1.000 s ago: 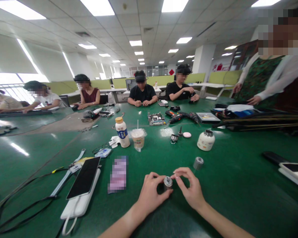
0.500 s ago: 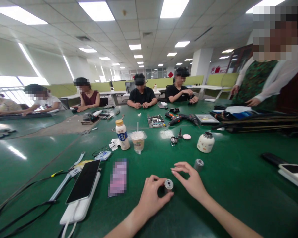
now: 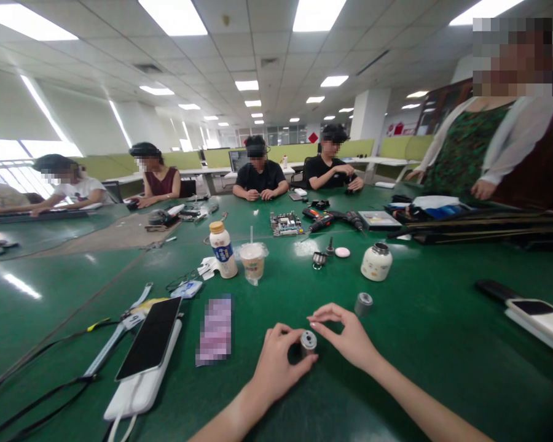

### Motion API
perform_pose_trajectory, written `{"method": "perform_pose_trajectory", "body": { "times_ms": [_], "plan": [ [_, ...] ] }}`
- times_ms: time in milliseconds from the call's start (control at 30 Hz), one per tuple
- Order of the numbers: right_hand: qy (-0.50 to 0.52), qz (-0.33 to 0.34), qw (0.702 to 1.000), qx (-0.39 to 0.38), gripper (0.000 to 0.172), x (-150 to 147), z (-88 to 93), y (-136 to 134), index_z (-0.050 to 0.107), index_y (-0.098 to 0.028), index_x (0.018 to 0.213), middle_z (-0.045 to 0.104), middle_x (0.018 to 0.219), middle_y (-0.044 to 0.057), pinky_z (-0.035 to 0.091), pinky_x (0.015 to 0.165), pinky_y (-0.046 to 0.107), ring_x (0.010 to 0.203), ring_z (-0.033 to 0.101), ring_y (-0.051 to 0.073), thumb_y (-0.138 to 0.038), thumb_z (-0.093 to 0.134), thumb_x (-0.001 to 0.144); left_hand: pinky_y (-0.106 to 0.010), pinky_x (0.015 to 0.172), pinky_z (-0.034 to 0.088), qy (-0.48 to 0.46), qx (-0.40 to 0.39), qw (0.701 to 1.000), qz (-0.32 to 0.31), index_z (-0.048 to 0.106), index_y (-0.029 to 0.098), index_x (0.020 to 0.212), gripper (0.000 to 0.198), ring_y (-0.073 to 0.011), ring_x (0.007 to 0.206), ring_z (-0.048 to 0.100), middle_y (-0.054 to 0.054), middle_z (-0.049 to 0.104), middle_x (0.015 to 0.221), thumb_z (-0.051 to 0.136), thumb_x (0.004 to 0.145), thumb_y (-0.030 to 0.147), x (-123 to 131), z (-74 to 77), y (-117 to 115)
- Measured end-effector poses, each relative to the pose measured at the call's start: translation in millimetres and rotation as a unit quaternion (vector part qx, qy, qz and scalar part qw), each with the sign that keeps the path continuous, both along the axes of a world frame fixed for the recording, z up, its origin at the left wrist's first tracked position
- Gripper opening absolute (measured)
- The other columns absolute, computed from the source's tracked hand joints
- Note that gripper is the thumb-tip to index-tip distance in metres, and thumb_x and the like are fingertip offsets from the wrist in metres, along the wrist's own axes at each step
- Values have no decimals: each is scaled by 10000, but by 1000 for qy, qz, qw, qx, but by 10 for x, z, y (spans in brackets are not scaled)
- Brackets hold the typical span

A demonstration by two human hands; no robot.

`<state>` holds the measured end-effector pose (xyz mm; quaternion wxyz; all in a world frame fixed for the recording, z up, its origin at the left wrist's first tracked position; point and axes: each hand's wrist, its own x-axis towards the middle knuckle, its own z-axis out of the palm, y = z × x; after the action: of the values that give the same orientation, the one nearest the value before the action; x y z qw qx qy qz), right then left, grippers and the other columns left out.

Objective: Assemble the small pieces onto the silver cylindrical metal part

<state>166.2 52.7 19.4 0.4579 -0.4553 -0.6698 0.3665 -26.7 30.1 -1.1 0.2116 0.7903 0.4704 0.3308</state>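
Observation:
My left hand (image 3: 279,356) holds a small silver metal cylinder (image 3: 308,345) upright on the green table, thumb on its near side and fingers at its far left. Dark holes show in the cylinder's top face. Just above and right of it is my right hand (image 3: 345,334), thumb and index finger brought together in a pinch. Whatever may be between those fingertips is too small to make out. A second silver cylinder (image 3: 364,304) stands beyond my right hand, apart from it.
A phone (image 3: 150,337) lies on a white power bank at left, near a pixelated purple sheet (image 3: 214,331). Farther off stand a bottle (image 3: 223,252), a drink cup (image 3: 252,263) and a white jar (image 3: 376,263). Beyond are a circuit board (image 3: 286,224), power drills (image 3: 334,219) and several people.
My right hand's fingertips have closed together and come slightly nearer to the held cylinder's top. The left hand keeps its grip. The standing person's hands at right have shifted; the view has turned slightly.

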Motion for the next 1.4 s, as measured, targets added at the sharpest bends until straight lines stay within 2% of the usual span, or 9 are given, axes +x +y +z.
{"method": "perform_pose_trajectory", "body": {
  "times_ms": [100, 267, 567, 767, 867, 967, 1200, 1300, 1400],
  "plan": [
    [-19, 29, 999, 4, 99, -94, 94, -116, 669, -212, 907, 739, 923, 33, 520, 869, 353, 899, 697, 207, -252, 698, 822, -396, 854, 459, -4, 8, 1000, 2, 707, 244, 1053, 304, -257, 964, 580, -68, 655, 965, 747, 759, 311, 0, -4, -6],
    [-103, 3, 994, 31, 47, -132, 151, -190, 714, -232, 858, 717, 889, 26, 472, 865, 375, 942, 634, 226, -219, 675, 834, -383, 840, 465, -8, 15, 1000, 1, 709, 248, 1048, 303, -251, 951, 584, -60, 661, 952, 751, 752, 294, 5, 7, -7],
    [-161, 13, 986, 46, 36, -98, 227, -208, 694, -242, 818, 694, 832, 1, 438, 822, 352, 881, 608, 210, -221, 670, 833, -389, 846, 457, 0, 13, 1000, -10, 701, 276, 1065, 308, -247, 954, 580, -42, 681, 962, 745, 761, 282, -2, 16, 9],
    [-163, -31, 984, 66, 49, -34, 284, -172, 670, -239, 869, 691, 846, -2, 433, 835, 363, 881, 609, 214, -246, 677, 821, -403, 855, 456, -1, -2, 1000, -6, 702, 270, 1073, 319, -258, 965, 577, -56, 675, 980, 746, 762, 324, -3, 17, 21],
    [-158, -14, 985, 66, 80, -56, 248, -189, 681, -249, 886, 701, 925, 1, 436, 855, 362, 929, 608, 217, -233, 692, 808, -401, 853, 453, -2, -6, 1000, -10, 708, 267, 1054, 296, -258, 967, 578, -54, 677, 969, 745, 764, 311, -1, 30, 16],
    [-158, -6, 986, 59, 38, -109, 205, -228, 689, -248, 820, 706, 875, 0, 441, 836, 361, 902, 613, 216, -211, 683, 816, -399, 850, 451, -3, -5, 1000, -12, 708, 276, 1055, 296, -256, 964, 580, -44, 683, 958, 747, 763, 294, 0, 35, 4],
    [-103, -61, 989, 91, 41, 20, 240, -72, 687, -236, 820, 721, 874, 11, 461, 864, 369, 903, 645, 212, -264, 669, 846, -410, 862, 457, -5, -7, 1000, -7, 702, 263, 1064, 320, -262, 970, 576, -60, 666, 985, 753, 756, 332, -7, -9, 16],
    [-66, -71, 992, 75, 68, 193, 113, 115, 667, -211, 856, 723, 895, 27, 496, 854, 349, 882, 671, 198, -278, 663, 845, -412, 870, 461, -5, -7, 1000, -3, 703, 249, 1056, 318, -263, 969, 574, -71, 655, 987, 751, 755, 343, -11, -28, 24],
    [-118, -65, 989, 53, 57, 318, -111, 250, 669, -194, 815, 719, 838, 29, 508, 835, 369, 823, 674, 203, -251, 669, 819, -421, 878, 460, -2, -7, 1000, -2, 703, 249, 1055, 315, -267, 975, 570, -73, 653, 989, 748, 758, 344, -12, -37, 22]
  ]
}}
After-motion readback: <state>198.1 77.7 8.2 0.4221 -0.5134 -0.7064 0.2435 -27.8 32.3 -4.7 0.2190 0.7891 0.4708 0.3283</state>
